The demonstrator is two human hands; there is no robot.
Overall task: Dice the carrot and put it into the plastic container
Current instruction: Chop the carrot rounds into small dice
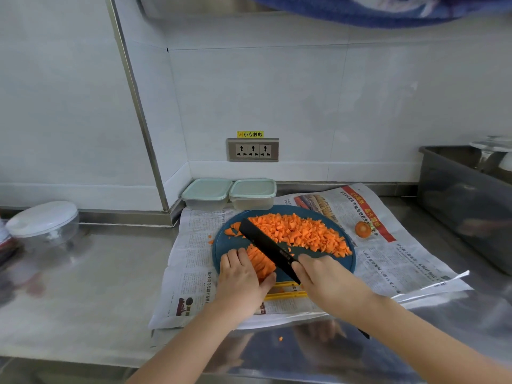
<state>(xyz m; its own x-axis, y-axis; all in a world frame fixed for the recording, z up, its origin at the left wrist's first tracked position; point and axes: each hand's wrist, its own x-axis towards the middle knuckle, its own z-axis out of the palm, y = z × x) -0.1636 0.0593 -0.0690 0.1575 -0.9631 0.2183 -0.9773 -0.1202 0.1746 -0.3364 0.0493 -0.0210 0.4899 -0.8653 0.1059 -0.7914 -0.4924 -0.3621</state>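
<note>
A round dark blue cutting board [221, 242] lies on newspaper. A wide heap of diced carrot [302, 234] covers its far and right part. My left hand [243, 275] holds a bundle of carrot strips [260, 260] on the near side of the board, fingers curled over them. My right hand [324, 275] grips the handle of a black knife [266, 245], whose blade lies across the strips just right of my left fingers. Two lidded plastic containers, the left container [206, 194] and the right container [252, 193], stand behind the board by the wall. A carrot end [363, 229] lies on the newspaper to the right.
The newspaper [401, 259] covers a steel counter [97, 273]. A clear round tub with a white lid [44, 223] stands at the left. A grey bin [465, 195] sits at the right edge. A wall socket [253, 149] is above the containers. A small carrot bit [280, 338] lies near the counter's front.
</note>
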